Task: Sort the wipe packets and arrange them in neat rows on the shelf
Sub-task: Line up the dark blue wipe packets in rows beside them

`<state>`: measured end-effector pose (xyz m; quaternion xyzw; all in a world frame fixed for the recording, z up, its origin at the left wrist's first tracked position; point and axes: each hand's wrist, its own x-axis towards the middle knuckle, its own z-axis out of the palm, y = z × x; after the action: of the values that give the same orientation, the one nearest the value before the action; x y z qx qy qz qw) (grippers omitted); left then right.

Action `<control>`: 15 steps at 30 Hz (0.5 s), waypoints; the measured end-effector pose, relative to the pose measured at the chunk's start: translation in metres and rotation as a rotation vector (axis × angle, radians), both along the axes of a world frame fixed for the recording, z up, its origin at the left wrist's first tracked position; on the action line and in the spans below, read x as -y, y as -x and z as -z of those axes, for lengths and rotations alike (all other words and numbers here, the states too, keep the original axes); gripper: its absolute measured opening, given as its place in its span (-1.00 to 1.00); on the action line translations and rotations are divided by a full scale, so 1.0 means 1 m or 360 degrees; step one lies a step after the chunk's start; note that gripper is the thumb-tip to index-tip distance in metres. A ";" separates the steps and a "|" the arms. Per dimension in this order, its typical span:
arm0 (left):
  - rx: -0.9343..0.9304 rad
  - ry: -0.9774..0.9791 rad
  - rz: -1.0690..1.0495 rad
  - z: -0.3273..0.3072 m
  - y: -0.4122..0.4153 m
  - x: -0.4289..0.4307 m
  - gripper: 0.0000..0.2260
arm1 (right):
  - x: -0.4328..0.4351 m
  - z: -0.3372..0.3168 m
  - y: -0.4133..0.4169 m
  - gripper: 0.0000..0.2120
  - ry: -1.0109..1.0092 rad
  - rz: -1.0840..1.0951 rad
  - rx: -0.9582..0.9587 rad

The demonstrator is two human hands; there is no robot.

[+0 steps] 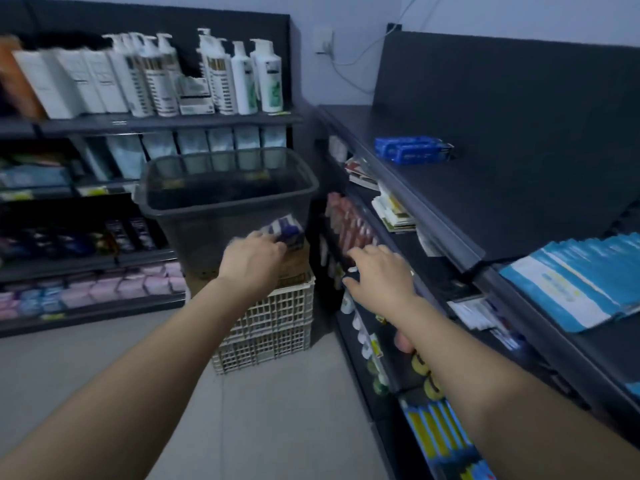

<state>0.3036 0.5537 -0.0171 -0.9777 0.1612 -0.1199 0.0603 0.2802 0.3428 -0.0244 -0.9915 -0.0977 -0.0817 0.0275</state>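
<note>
My left hand (252,259) grips a purple-and-white wipe packet (285,229) in front of the dark plastic bin (194,206). My right hand (379,277) reaches forward beside the lower shelves, fingers spread and relaxed, holding nothing. On the dark top shelf (519,188) at the right lies a blue wipe packet (412,149) far back. A row of light-blue and white packets (581,285) lies fanned at the near right.
The bin stands on a cardboard box (294,265) atop a cream lattice crate (273,327) on the floor. Shelves of white pump bottles (221,74) and pouches fill the left wall. Lower right shelves hold small packets and yellow items.
</note>
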 end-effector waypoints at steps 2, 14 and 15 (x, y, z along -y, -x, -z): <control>-0.0012 0.0004 -0.0033 0.002 -0.016 -0.023 -0.72 | -0.024 0.003 -0.021 -0.59 -0.0014 -0.0047 -0.0029; 0.0061 0.0030 -0.0251 0.002 -0.143 -0.109 -0.81 | -0.109 0.006 -0.175 -0.58 0.0009 -0.0293 -0.0038; 0.0060 0.0041 -0.0275 0.003 -0.157 -0.113 -0.80 | -0.114 0.006 -0.191 -0.59 0.0002 -0.0313 -0.0030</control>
<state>0.4610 0.6668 -0.0200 -0.9863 0.0736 -0.1348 0.0611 0.4708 0.4567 -0.0300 -0.9778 -0.1943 -0.0693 0.0357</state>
